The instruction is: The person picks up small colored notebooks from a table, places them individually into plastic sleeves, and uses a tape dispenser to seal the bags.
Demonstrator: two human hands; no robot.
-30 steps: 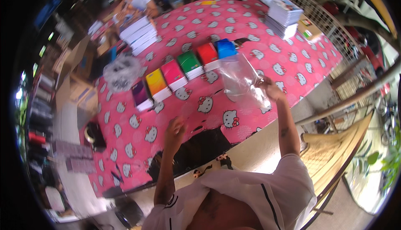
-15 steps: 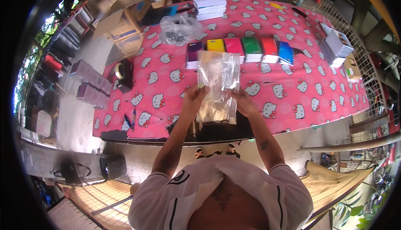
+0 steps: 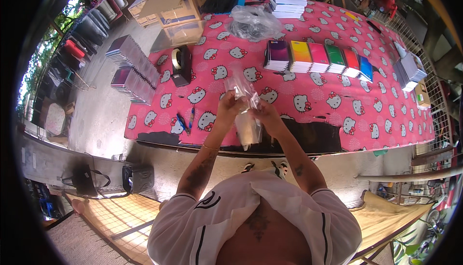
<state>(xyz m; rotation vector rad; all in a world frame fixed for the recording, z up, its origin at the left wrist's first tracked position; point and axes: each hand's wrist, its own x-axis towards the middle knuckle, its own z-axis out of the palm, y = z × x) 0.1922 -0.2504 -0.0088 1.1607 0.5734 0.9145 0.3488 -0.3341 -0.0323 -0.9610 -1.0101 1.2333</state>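
A clear plastic bag [image 3: 250, 132] hangs between my hands over the near edge of the table, narrow and creased, its upper end gathered. My left hand [image 3: 228, 107] is closed on its left side, thumb and fingers pinching the film. On the other side my right hand [image 3: 266, 114] also grips the film, close to the left one. Beyond them to the right stands a row of notebook stacks, with purple [image 3: 277, 53], yellow [image 3: 299, 53], pink, green, red and blue covers. A black tape dispenser [image 3: 182, 67] sits left of my hands.
Pens [image 3: 185, 123] lie near the front left of the pink patterned tablecloth [image 3: 308, 89]. Spiral notebooks [image 3: 128, 65] are stacked at the left. A crumpled plastic bag [image 3: 253, 23], white book stacks [image 3: 288, 2] and a cardboard box [image 3: 181, 9] stand farther back, near another person.
The bag, spread flat before, is now narrowed and bunched between my hands, which have come closer together. The view has shifted, so the table's things appear farther right.
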